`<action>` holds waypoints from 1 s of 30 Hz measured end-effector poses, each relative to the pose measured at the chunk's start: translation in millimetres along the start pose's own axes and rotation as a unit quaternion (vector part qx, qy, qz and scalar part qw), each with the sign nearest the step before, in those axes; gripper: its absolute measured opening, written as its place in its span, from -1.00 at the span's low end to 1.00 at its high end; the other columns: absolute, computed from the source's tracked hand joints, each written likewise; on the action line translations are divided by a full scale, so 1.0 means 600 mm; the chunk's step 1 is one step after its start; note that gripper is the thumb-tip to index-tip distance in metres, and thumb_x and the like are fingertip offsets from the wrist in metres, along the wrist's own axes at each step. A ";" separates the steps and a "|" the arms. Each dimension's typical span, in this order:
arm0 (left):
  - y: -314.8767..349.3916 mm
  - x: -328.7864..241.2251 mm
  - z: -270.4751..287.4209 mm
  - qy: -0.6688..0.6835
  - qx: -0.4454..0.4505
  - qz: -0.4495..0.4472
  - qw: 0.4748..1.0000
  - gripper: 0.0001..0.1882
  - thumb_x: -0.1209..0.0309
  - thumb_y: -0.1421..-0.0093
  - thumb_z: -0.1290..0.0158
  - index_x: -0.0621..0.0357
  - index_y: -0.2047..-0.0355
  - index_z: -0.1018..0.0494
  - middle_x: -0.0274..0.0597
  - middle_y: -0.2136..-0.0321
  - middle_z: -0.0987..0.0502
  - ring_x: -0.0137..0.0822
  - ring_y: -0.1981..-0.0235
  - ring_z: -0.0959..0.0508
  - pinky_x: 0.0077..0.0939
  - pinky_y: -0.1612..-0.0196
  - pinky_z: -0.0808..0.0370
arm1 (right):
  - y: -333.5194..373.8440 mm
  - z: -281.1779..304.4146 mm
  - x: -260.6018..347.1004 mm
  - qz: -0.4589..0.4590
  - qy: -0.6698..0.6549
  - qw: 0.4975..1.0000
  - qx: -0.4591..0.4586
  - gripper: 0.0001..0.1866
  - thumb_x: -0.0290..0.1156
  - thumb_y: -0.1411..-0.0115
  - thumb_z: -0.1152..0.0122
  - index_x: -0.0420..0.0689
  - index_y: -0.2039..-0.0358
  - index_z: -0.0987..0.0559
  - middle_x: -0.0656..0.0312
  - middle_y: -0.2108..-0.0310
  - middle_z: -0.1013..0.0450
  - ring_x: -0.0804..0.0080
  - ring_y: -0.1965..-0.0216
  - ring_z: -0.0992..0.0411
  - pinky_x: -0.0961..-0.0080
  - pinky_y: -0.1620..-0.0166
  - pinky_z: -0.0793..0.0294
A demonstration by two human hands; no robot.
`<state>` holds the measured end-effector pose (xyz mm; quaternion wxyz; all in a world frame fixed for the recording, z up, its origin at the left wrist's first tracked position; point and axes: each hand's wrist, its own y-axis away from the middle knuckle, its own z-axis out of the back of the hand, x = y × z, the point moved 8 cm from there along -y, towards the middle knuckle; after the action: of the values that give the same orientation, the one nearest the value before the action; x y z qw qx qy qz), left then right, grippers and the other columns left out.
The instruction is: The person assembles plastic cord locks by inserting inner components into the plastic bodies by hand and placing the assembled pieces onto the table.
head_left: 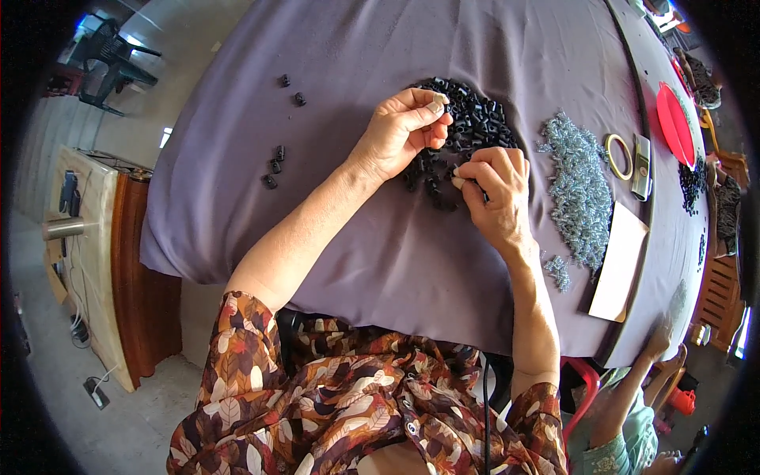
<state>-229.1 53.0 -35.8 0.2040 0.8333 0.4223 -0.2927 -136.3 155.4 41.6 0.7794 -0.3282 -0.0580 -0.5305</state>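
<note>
A pile of small black tubular plastic parts (pixel 479 115) lies on the purple-grey cloth (pixel 356 245) in front of me. My left hand (pixel 408 131) is over the pile's left edge, its thumb and fingertips pinched together; whatever sits between them is too small to make out. At the near right side of the pile, my right hand (pixel 499 190) is closed in a pinch, with black parts right by its fingertips. What those fingertips hold is hidden. To the right of that hand spreads a heap of small clear bluish pieces (pixel 579 190).
Beyond the clear heap lie a tape roll (pixel 619 157), a small box (pixel 641 168) and a pale card (pixel 619 261). A few loose black parts (pixel 275 166) rest at left. Another person's arm (pixel 633 396) reaches in at lower right, near a red chair (pixel 582 392). A red tray (pixel 674 125) stands far right.
</note>
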 end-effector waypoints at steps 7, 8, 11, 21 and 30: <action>0.000 0.001 0.003 0.012 -0.009 -0.002 1.000 -0.90 0.46 -0.19 -0.01 0.22 0.29 -0.43 -0.20 0.47 -0.51 -0.44 0.52 -0.49 -0.62 0.48 -0.46 | -0.006 -0.022 0.023 0.019 0.019 0.999 0.037 -0.84 -0.39 0.16 -0.31 0.00 0.47 -0.60 0.35 0.40 -0.32 0.33 0.25 -0.25 0.35 0.15 -0.19; 0.000 0.001 0.004 0.012 -0.009 -0.001 1.000 -0.90 0.46 -0.19 -0.01 0.22 0.29 -0.43 -0.20 0.47 -0.51 -0.44 0.52 -0.49 -0.62 0.48 -0.46 | -0.007 -0.024 0.025 0.023 0.023 0.999 0.040 -0.83 -0.36 0.17 -0.31 0.00 0.47 -0.60 0.35 0.40 -0.32 0.33 0.24 -0.24 0.35 0.14 -0.18; 0.000 0.000 0.002 -0.004 0.010 0.000 1.000 -0.88 0.46 -0.20 0.01 0.19 0.27 -0.43 -0.22 0.43 -0.50 -0.47 0.49 -0.46 -0.60 0.43 -0.42 | -0.009 -0.025 0.032 0.026 0.027 0.998 0.043 -0.80 -0.33 0.19 -0.32 0.01 0.46 -0.60 0.35 0.39 -0.31 0.33 0.24 -0.24 0.33 0.12 -0.18; -0.001 -0.003 0.001 0.002 0.001 -0.001 1.000 -0.91 0.48 -0.19 0.00 0.21 0.30 -0.43 -0.20 0.47 -0.51 -0.45 0.53 -0.49 -0.62 0.47 -0.46 | -0.007 -0.031 0.040 0.055 0.022 0.998 0.020 -0.86 -0.44 0.10 -0.22 -0.11 0.46 -0.50 0.28 0.36 -0.34 0.28 0.27 -0.27 0.33 0.13 -0.20; 0.014 -0.010 -0.020 -0.112 -0.005 -0.007 0.994 -0.90 0.44 -0.19 -0.02 0.15 0.29 -0.44 -0.27 0.48 -0.50 -0.51 0.55 -0.45 -0.66 0.51 -0.41 | 0.017 -0.003 -0.042 -0.206 -0.242 0.947 -0.036 -0.88 -0.51 -0.14 -0.01 -0.24 0.30 -0.43 0.15 0.47 -0.38 0.31 0.43 -0.32 0.45 0.32 -0.32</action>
<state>-221.3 51.8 -21.9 0.2518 0.7913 0.4042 -0.3835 -138.9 176.7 24.7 0.6035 -0.4555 -0.2922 -0.5856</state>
